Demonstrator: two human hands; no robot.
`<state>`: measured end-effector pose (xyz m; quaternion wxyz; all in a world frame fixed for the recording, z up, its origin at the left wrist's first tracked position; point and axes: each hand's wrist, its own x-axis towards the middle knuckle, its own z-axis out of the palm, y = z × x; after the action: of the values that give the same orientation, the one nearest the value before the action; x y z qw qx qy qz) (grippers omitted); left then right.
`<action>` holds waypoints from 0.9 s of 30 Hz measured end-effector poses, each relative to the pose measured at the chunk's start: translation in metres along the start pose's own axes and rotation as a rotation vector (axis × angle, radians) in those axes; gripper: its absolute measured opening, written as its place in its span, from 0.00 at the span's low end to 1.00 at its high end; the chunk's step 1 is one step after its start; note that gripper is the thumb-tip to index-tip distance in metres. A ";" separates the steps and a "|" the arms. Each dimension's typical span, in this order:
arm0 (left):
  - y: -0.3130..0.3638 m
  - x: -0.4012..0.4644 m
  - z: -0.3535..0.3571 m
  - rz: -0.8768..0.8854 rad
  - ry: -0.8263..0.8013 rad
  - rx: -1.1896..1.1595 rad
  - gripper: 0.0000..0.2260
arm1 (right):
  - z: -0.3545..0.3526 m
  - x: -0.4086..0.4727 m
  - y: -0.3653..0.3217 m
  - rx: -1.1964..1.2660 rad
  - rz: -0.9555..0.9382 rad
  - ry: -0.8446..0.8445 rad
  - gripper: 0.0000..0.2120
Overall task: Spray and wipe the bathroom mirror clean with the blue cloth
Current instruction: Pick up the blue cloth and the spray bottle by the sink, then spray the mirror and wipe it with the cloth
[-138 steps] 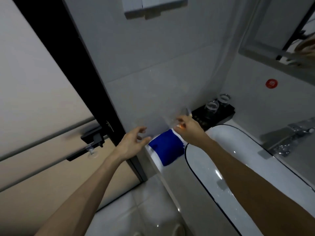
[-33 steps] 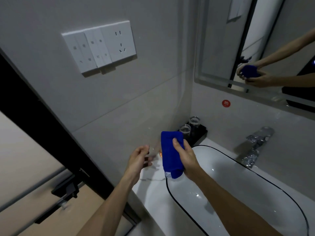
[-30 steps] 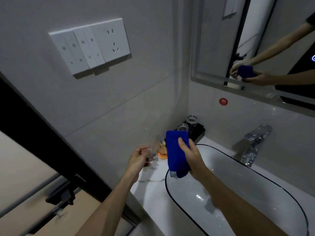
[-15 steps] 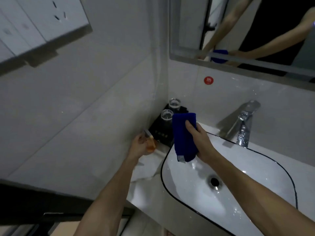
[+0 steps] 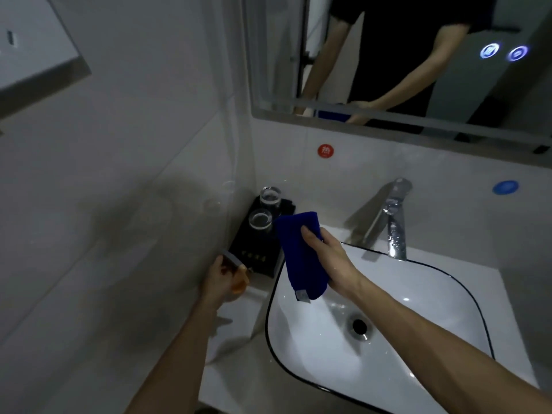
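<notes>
Left of centre, two glasses sat behind the blue cloth my right hand gripped; my left hand held a blurry orange-tipped thing.

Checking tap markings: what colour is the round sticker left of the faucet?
Red sticker, head view.

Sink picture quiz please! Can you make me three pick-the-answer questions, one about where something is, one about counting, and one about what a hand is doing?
1. Where does the blue cloth hang?
A. over the sink's left edge
B. on the faucet
C. on the floor

2. How many drinking glasses stand on the black tray?
A. one
B. two
C. four

3. What is the right hand doing?
A. turning the faucet
B. resting flat on the counter
C. holding the cloth

Answers: 1 A, the cloth dangles above the basin's left rim. 2 B, two clear glasses stand in the corner. 3 C, its fingers wrap the cloth.
</notes>
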<state>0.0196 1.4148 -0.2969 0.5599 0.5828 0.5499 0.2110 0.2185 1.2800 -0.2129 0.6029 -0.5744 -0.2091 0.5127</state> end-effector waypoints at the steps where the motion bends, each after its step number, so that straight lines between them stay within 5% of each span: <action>1: 0.000 -0.002 0.001 0.045 -0.003 0.031 0.10 | -0.002 -0.001 -0.003 -0.009 -0.012 -0.002 0.22; 7: 0.009 -0.017 -0.003 0.243 -0.010 0.035 0.15 | -0.012 -0.008 -0.019 0.019 -0.053 0.042 0.21; 12: 0.053 -0.041 0.001 0.345 -0.043 -0.046 0.10 | -0.020 -0.018 -0.034 0.041 -0.065 0.073 0.23; 21: 0.139 -0.069 0.033 0.483 0.121 -0.165 0.07 | -0.054 -0.045 -0.088 0.042 -0.188 0.116 0.21; 27: 0.223 -0.117 0.066 0.587 -0.103 -0.457 0.10 | -0.091 -0.076 -0.147 0.089 -0.347 0.119 0.26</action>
<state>0.1311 1.3360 -0.0749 0.6182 0.5854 0.2693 0.4500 0.3211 1.1987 -0.0764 0.7183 -0.5318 -0.2464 0.3749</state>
